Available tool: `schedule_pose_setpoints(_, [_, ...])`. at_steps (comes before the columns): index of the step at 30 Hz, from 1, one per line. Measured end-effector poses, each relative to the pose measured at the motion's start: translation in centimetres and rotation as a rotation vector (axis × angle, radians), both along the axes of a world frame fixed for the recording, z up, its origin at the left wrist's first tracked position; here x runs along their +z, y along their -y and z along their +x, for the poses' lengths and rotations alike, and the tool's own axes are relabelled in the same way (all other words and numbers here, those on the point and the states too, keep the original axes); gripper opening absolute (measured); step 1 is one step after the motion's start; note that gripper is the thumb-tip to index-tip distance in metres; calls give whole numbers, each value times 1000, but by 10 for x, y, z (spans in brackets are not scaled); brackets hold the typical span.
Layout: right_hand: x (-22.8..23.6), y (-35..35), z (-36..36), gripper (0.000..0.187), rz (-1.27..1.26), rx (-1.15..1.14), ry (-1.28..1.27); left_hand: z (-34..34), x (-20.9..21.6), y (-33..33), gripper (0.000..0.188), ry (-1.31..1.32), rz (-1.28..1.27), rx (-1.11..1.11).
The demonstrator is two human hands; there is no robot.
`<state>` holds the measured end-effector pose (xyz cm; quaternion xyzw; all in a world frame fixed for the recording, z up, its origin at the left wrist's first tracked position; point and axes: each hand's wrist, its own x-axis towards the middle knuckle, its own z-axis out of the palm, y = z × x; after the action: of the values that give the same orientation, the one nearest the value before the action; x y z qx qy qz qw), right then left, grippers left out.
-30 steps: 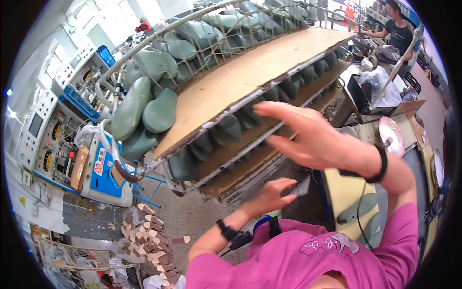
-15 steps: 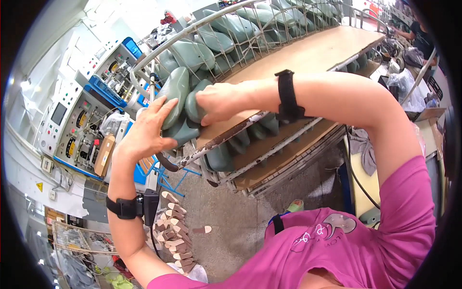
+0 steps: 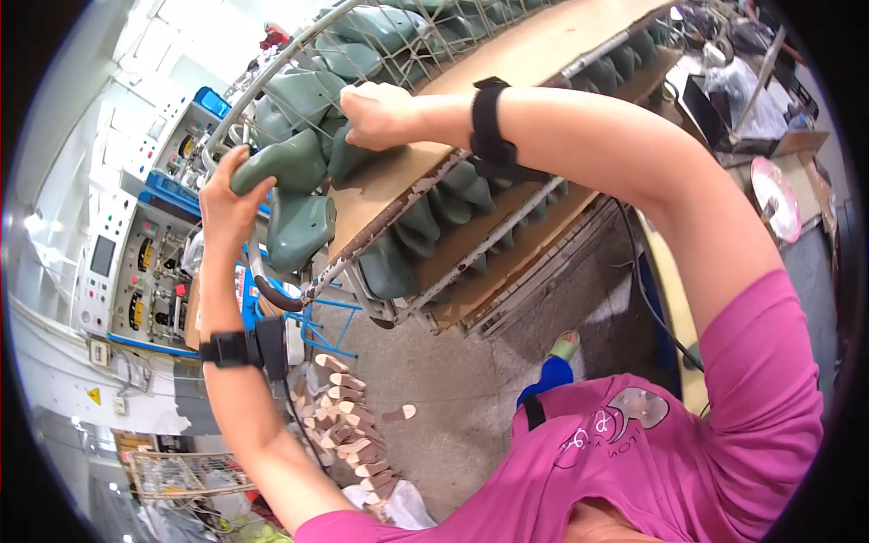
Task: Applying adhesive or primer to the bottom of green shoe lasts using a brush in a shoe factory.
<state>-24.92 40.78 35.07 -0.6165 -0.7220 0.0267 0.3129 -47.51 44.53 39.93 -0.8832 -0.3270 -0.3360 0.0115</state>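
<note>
Left hand (image 3: 226, 197) has fingers and thumb clamped round the end of one green shoe last (image 3: 291, 161); right hand (image 3: 380, 116) is curled over a second last (image 3: 348, 161). Both lasts sit at the left end of the rack's top shelf (image 3: 543, 45). They look slick, so I'd grip firmly and avoid bumping the lower last (image 3: 300, 231).

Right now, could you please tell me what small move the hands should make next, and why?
I would probably lift the smooth green foot-shaped form slightly with the left hand: thumb and fingers wrap one end, and a second smooth green form lies close below it at the end of the tan wooden shelf, where a sideways pull might knock it.
</note>
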Motion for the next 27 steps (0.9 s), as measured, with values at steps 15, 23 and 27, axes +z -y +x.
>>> schedule_pose_setpoints(15, [22, 127, 162, 42, 413, -148, -280, 19, 114, 20, 31, 321, -302, -231])
schedule_pose_setpoints(23, [5, 338, 204, 43, 507, -541, -844, 152, 32, 71, 39, 656, -1035, -583])
schedule_pose_setpoints(27, [-82, 412, 244, 41, 718, -691, -796, 276, -94, 174, 27, 527, -1235, -786])
